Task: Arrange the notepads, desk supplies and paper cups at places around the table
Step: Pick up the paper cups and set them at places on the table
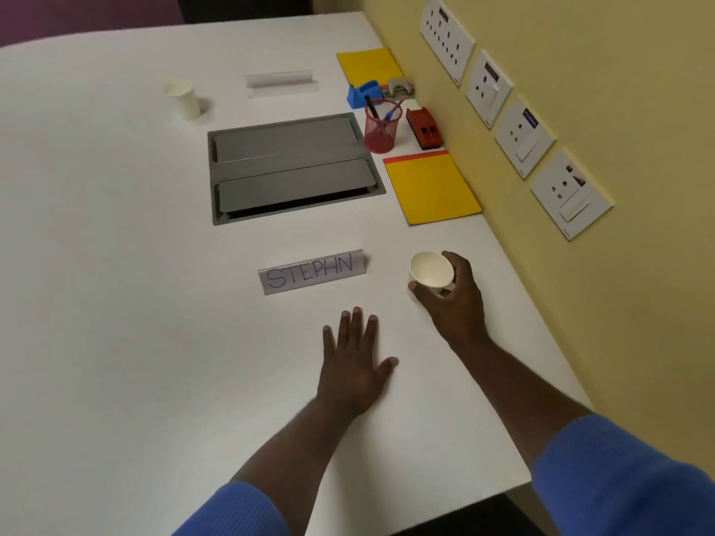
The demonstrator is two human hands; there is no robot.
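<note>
My right hand [458,299] grips a white paper cup [430,270] standing upright on the white table [116,303], right of a name card reading STEPHN [312,271]. My left hand [356,361] lies flat on the table with its fingers spread, holding nothing. A second paper cup [183,98] stands at the far left. A yellow notepad [431,187] lies by the wall; another yellow notepad [369,63] lies farther back. A red mesh pen holder [382,127], a blue tape dispenser [363,94], a red stapler [423,127] and a grey punch [400,87] sit between them.
A grey cable box with two lids [294,168] is sunk into the table's middle. A second name card [279,81] stands beyond it. The yellow wall with several socket plates [524,139] runs along the table's right edge. The table's near edge ends at bottom right.
</note>
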